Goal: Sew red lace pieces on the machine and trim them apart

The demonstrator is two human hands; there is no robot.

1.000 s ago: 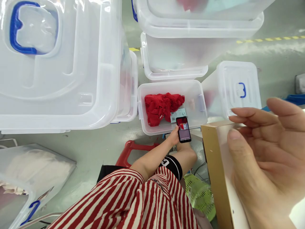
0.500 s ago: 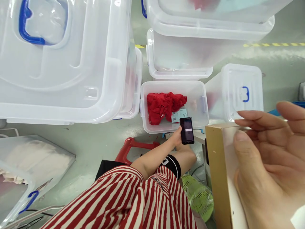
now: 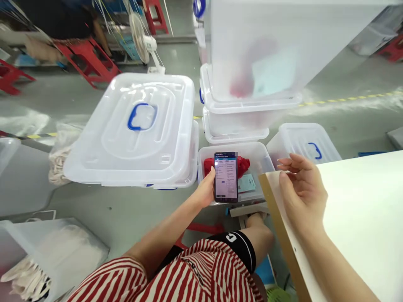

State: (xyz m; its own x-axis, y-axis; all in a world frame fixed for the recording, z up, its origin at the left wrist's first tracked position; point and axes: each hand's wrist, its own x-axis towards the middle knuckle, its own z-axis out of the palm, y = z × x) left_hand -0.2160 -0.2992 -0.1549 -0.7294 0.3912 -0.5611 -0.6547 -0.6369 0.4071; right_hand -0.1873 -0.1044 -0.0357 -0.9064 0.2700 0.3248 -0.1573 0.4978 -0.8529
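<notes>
My left hand (image 3: 204, 188) grips a dark smartphone (image 3: 226, 178) by its left edge, its lit screen turned up toward me. Below and behind the phone, an open clear plastic bin (image 3: 258, 153) holds crumpled red cloth (image 3: 243, 166), partly hidden by the phone. A light blue paper tag (image 3: 246, 183) marked 47 lies beside the cloth. My right hand (image 3: 304, 188) is empty, palm up with loosely curled fingers apart, over the edge of a white table (image 3: 362, 218).
A large lidded bin (image 3: 110, 155) with a blue handle stands at left. Stacked bins (image 3: 252, 102) rise behind the open one, and another lidded bin (image 3: 310, 142) is at right. Farther back are a white fan (image 3: 140, 40), red stools (image 3: 86, 61) and a seated person (image 3: 59, 19).
My left hand has raised the phone up and leftward, so it now covers part of the red cloth. The phone's screen is brighter. My view has tilted up, and my right hand appears farther away.
</notes>
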